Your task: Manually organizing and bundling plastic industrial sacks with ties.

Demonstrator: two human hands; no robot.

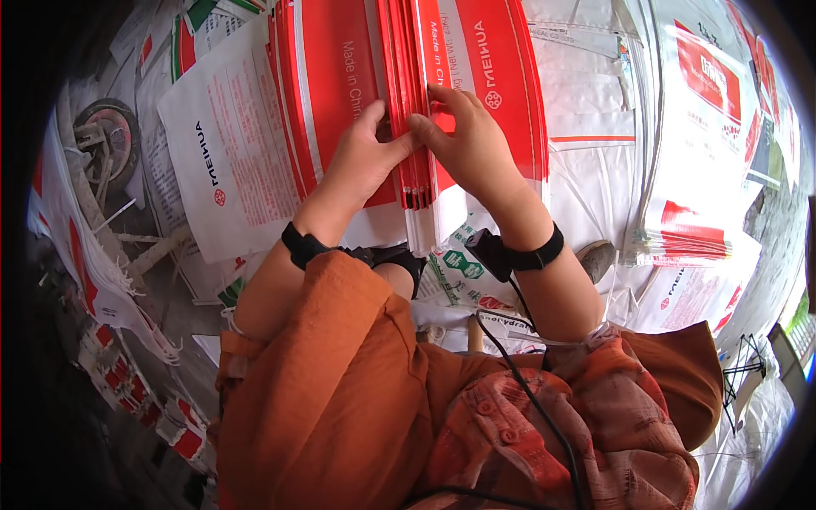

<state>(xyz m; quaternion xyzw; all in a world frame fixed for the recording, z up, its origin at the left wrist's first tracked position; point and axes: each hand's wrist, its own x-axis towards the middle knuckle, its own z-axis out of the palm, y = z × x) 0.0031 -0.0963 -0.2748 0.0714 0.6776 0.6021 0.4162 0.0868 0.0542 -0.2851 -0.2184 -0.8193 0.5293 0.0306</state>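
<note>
Basically, red sack stack (406, 51) runs lengthwise away, between left hand (364, 157) and right hand (466, 136), both pinching its folds, equally near.

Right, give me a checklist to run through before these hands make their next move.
1. Left hand at the upright red sack edges: ok, its thumb lies across them.
2. Right hand at the same edges: ok, thumb pointing toward the left hand.
3. Grip firm: cannot tell from one still.
4. Sacks squared up: not ok, a white printed sack juts out to the left.
5. Black cable clear of the fingers: ok, it runs below them.
</note>
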